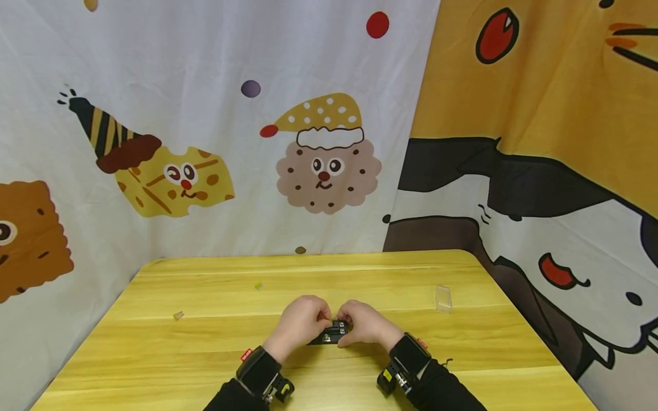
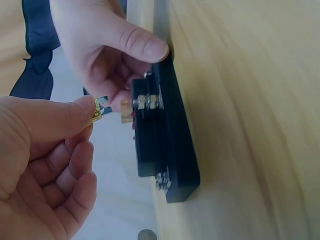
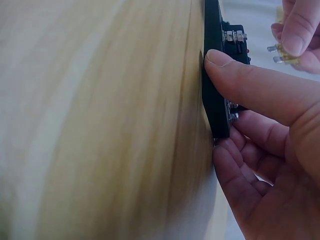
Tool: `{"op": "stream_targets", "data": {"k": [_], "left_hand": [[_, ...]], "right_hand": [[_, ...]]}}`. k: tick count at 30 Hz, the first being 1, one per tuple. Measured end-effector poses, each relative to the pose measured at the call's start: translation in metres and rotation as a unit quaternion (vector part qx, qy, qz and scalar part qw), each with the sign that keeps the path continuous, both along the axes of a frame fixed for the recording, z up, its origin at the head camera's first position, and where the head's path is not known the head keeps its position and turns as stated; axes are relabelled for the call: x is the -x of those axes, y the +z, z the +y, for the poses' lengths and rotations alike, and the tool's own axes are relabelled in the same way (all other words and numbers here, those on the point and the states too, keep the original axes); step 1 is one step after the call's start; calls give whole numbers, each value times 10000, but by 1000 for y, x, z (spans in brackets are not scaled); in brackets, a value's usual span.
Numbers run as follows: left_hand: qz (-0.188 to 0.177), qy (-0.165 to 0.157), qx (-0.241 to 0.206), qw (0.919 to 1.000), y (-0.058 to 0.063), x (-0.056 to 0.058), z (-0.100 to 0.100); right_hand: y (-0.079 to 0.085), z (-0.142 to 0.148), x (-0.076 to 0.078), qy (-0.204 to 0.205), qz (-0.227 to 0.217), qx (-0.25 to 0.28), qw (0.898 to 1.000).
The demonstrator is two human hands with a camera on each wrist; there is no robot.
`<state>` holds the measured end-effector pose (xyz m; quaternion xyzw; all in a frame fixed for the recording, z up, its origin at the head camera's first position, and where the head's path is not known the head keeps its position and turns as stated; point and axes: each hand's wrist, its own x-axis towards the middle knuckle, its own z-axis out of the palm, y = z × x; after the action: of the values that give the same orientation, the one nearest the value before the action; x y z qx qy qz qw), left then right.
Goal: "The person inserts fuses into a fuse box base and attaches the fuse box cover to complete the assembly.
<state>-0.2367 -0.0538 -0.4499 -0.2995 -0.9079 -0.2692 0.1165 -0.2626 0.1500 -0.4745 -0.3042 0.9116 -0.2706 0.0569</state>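
Two hands [image 1: 303, 321] [image 1: 366, 325] at black block [image 1: 330, 335], well inside table's far edge [image 1: 319, 259]

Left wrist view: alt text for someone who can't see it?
A left hand pinches a small yellow two-pronged piece, apart from a black block with metal bolts that a right hand grips. Wooden tabletop fills the right.

Left hand [image 1: 302, 318] pinches, right hand [image 1: 367, 325] grips, close together; forearms [image 1: 446, 389] angled inward.
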Motion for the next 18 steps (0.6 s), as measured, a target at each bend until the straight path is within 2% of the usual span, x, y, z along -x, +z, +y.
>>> {"op": "stream_targets", "data": {"k": [7,18], "left_hand": [[110,19,145,9998,-4,2,6],[268,46,454,9986,-3,5,12]], "right_hand": [[3,0,-1,105,45,-12,9999],[7,-1,-3,159,84,-37,9998]]}}
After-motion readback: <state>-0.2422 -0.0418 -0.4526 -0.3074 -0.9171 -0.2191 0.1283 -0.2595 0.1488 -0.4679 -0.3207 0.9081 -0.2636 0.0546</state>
